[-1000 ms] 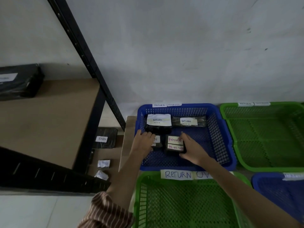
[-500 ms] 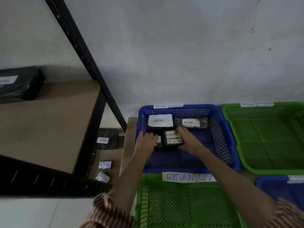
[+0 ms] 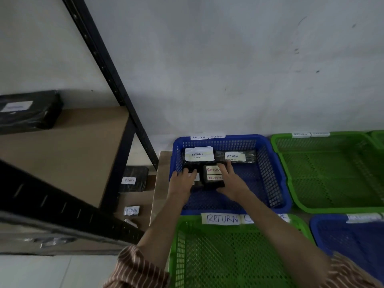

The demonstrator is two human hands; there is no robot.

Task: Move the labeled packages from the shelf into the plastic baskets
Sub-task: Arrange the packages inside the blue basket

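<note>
Settling packages in the blue basket (image 3: pixel 278 183)

Our right hand (image 3: pixel 230 181) pinches the red-lettered package (image 3: pixel 212 176) at its 3 o'clock edge; left hand (image 3: pixel 182 181) lies flat at 9 o'clock.

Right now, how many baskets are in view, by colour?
Blue baskets: 2
Green baskets: 2; a green sliver at the right edge may be a third
Total: 4, perhaps 5

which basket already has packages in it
The far blue basket, where both hands reach. It holds black labelled packages; the visible parts of the other baskets show none.
</note>
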